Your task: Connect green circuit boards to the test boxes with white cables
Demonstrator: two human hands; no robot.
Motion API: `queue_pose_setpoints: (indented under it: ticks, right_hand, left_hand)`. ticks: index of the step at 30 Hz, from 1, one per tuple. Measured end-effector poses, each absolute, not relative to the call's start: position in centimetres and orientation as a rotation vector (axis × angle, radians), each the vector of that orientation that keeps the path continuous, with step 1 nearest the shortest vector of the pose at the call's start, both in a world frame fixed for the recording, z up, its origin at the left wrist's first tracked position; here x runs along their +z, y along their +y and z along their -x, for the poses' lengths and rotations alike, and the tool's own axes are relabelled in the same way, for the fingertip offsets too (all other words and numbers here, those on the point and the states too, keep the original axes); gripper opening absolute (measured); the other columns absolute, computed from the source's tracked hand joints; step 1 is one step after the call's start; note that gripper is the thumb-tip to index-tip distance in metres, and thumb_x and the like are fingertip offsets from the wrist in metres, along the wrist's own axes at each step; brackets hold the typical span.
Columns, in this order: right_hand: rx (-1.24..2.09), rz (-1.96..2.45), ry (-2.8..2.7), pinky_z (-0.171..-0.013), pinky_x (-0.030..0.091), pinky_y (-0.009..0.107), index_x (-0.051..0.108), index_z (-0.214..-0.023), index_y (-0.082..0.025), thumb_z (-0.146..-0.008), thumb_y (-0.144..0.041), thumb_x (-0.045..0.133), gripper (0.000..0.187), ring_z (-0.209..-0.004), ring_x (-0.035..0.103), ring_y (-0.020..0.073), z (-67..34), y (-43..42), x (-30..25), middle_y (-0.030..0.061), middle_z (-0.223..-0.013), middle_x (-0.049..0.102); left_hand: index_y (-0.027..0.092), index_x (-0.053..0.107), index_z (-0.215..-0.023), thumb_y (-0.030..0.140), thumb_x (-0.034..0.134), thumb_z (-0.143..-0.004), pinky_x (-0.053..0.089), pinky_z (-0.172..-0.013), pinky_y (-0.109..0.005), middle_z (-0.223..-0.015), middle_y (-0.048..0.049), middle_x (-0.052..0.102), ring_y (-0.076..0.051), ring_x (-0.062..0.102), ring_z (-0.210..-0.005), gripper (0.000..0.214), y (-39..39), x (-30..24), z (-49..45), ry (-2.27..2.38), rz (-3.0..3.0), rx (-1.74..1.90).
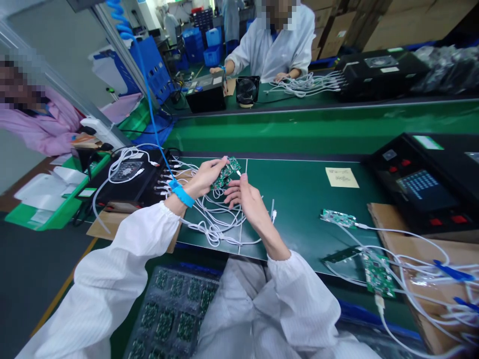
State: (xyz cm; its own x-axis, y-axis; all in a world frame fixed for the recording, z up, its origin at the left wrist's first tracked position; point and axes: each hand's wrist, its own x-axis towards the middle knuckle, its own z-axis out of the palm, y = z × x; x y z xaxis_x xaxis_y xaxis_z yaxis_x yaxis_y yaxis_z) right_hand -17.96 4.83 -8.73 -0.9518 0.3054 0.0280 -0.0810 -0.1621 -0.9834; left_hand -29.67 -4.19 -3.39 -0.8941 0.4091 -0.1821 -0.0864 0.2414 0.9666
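Note:
My left hand (205,177) is closed round a small green circuit board (226,172), held above the green mat (299,199). My right hand (245,197) pinches the plug end of a white cable (238,173) right at the board's edge. A blue strap sits on my left wrist (182,193), with a blue coiled cord rising from it. A tangle of white cables (217,219) lies on the mat under both hands.
A black multi-port unit (130,179) stands to the left. Two more green boards (339,218) (378,274) with cables lie at right, near a black tester (422,184). A tray of boards (168,314) rests on my lap. A yellow note (342,177) lies on the mat. Two other people sit across the belt (318,127) and at far left.

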Motion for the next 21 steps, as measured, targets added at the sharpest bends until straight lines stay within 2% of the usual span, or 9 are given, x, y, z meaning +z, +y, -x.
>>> queue_pose_setpoints:
  ticks: [2,5,9,13,15,18,20,21]
  right_hand:
    - [2.36,0.365,-1.7,-0.053,0.055,0.028,0.056,-0.097,-0.018,-0.091,-0.069,0.059,0.052,-0.063,0.07,0.0167,18.1,4.8,-8.5,0.006,-0.082,0.069]
    - [2.435,0.468,-1.532,-0.058,0.057,0.027,0.051,-0.1,-0.019,-0.075,-0.053,0.085,0.054,-0.062,0.07,0.0147,18.5,5.0,-8.8,0.0034,-0.088,0.071]
    - [2.471,0.429,-1.302,-0.063,0.06,0.029,0.05,-0.111,-0.02,-0.067,-0.043,0.089,0.063,-0.073,0.071,0.0163,18.8,5.6,-9.7,0.0039,-0.095,0.074]
    - [2.414,0.332,-1.33,-0.064,0.062,0.033,0.057,-0.113,-0.019,-0.072,-0.048,0.085,0.058,-0.075,0.071,0.0188,18.8,6.0,-10.1,0.0073,-0.1,0.075]
    - [2.374,0.328,-1.341,-0.068,0.063,0.034,0.058,-0.111,-0.019,-0.074,-0.051,0.082,0.054,-0.078,0.072,0.0194,18.7,6.2,-10.2,0.0078,-0.101,0.075]
    - [2.304,0.349,-1.322,-0.074,0.063,0.036,0.057,-0.109,-0.02,-0.078,-0.054,0.079,0.051,-0.084,0.074,0.0209,18.7,6.3,-10.1,0.0085,-0.102,0.075]
    - [2.266,0.357,-1.301,-0.077,0.063,0.036,0.056,-0.11,-0.02,-0.08,-0.054,0.078,0.05,-0.087,0.074,0.0215,18.6,6.2,-9.8,0.0088,-0.102,0.075]
    - [2.265,0.348,-1.296,-0.077,0.062,0.035,0.056,-0.11,-0.02,-0.081,-0.054,0.077,0.049,-0.088,0.074,0.0213,18.6,6.2,-9.5,0.0088,-0.102,0.075]
  left_hand:
    - [0.015,0.074,-0.1,0.039,0.063,-0.097,0.051,-0.091,-0.032,-0.106,-0.0091,0.075,-0.02,0.067,-0.099,0.027,-4.1,-3.9,29.4,2.332,-0.554,1.611]
    - [0.015,0.072,-0.112,0.034,0.053,-0.101,0.046,-0.103,-0.035,-0.123,-0.0109,0.072,-0.023,0.063,-0.117,0.029,-4.0,-4.1,29.0,2.481,-0.914,1.468]
    - [0.018,0.064,-0.128,0.038,0.04,-0.106,0.043,-0.11,-0.037,-0.135,-0.0106,0.067,-0.023,0.06,-0.126,0.039,-4.0,-3.7,28.2,2.478,-1.144,1.364]
    - [0.024,0.052,-0.145,0.046,0.044,-0.105,0.031,-0.123,-0.039,-0.157,-0.008,0.05,-0.024,0.042,-0.147,0.047,-4.4,-3.3,27.6,2.45,-1.128,1.54]
    - [0.028,0.042,-0.154,0.048,0.051,-0.102,0.033,-0.122,-0.039,-0.157,-0.0092,0.049,-0.025,0.045,-0.145,0.057,-4.6,-3.4,27.6,2.391,-1.0,1.716]
    - [0.032,0.019,-0.162,0.046,0.056,-0.1,0.047,-0.112,-0.039,-0.142,-0.0118,0.063,-0.023,0.064,-0.124,0.073,-4.7,-3.7,28.1,2.209,-0.715,1.982]
    - [0.032,0.017,-0.161,0.045,0.056,-0.101,0.053,-0.102,-0.038,-0.131,-0.0106,0.069,-0.022,0.071,-0.11,0.073,-4.4,-4.0,28.4,2.078,-0.547,2.14]
    - [0.031,0.022,-0.159,0.044,0.057,-0.101,0.055,-0.098,-0.037,-0.126,-0.0098,0.071,-0.021,0.072,-0.106,0.069,-4.2,-4.0,28.4,2.03,-0.467,2.202]
